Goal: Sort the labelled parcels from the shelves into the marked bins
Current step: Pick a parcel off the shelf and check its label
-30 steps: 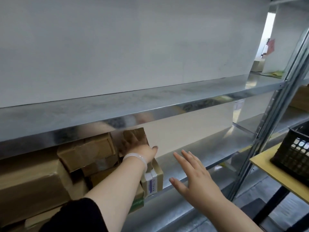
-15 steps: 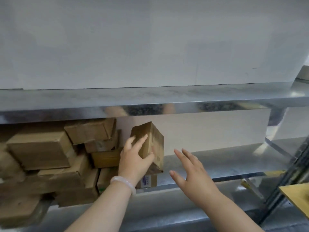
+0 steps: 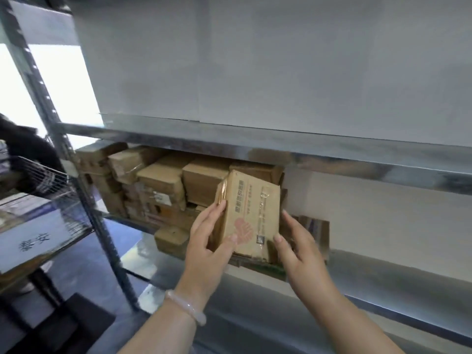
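Boxes (image 3: 163, 182) jam the left half of the shelf (image 3: 396, 282) right up under the upper shelf (image 3: 357, 159), so there's no gap over the top. The held box (image 3: 252, 215) stands in front of them. To its right, bare shelf open to the wall. The post (image 3: 84, 195) bars the left end, with the wire basket (image 3: 51, 185) just beyond.

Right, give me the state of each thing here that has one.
parcel, upright, taped shut, held in front of the pile.
left hand, grips the parcel's left side, thumb on its printed face.
right hand, grips the parcel's lower right corner.
pile, closed boxes stacked unevenly on the shelf.
bracelet, worn on the left wrist.
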Motion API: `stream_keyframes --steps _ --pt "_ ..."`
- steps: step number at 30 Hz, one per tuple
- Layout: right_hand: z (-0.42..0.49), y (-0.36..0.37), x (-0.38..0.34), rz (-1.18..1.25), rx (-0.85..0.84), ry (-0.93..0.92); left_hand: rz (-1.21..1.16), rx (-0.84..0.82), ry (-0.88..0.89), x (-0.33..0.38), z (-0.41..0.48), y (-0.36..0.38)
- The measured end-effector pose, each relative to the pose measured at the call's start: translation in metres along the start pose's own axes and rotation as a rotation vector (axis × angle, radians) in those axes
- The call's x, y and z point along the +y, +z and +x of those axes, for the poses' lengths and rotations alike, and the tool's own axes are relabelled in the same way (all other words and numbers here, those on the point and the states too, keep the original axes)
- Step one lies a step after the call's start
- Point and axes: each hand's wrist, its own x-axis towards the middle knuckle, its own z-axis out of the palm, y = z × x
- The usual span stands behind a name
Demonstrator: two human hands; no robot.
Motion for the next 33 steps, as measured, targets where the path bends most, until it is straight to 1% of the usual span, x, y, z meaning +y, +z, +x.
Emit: stream_keyframes --steps 3,6,8,10,12,15,16,17,20,24,28,33 --pt "0.007 0.038 -0.028 0.153 -0.158 0.015 -0.013 0.083 -0.01 0.001 -0.002 -0.043" --pt "0.012 0.075 -0.057 0.279 -0.301 0.041 -0.092 0.177 -0.052 0.0 -0.004 -0.084" --pt "0.015 0.103 -0.073 0.31 -0.39 0.015 -0.139 0.215 -0.084 -0.006 -0.006 -0.112" --pt "0.017 0.135 -0.09 0.344 -0.451 -0.041 -0.118 0.24 -0.111 -0.013 -0.008 -0.142" --pt "0.019 0.172 -0.106 0.318 -0.432 -0.107 -0.036 0.288 -0.133 -0.024 -0.01 -0.179" --pt "0.021 0.233 -0.128 0.167 -0.341 -0.191 0.295 0.391 -0.195 -0.043 -0.009 -0.243" --pt "0.021 0.253 -0.136 0.116 -0.33 -0.218 0.343 0.404 -0.224 -0.048 -0.008 -0.264" --pt "0.02 0.273 -0.145 0.069 -0.325 -0.25 0.324 0.391 -0.246 -0.053 -0.007 -0.284" --pt "0.017 0.332 -0.165 -0.045 -0.322 -0.375 0.149 0.312 -0.315 -0.065 -0.006 -0.337" --pt "0.011 0.401 -0.195 -0.082 -0.362 -0.489 0.035 0.371 -0.436 -0.082 -0.012 -0.403" --pt "0.009 0.454 -0.22 0.095 -0.461 -0.485 -0.061 0.488 -0.471 -0.094 -0.021 -0.461" --pt "0.017 0.507 -0.242 0.311 -0.542 -0.359 -0.179 0.55 -0.462 -0.103 -0.023 -0.51"
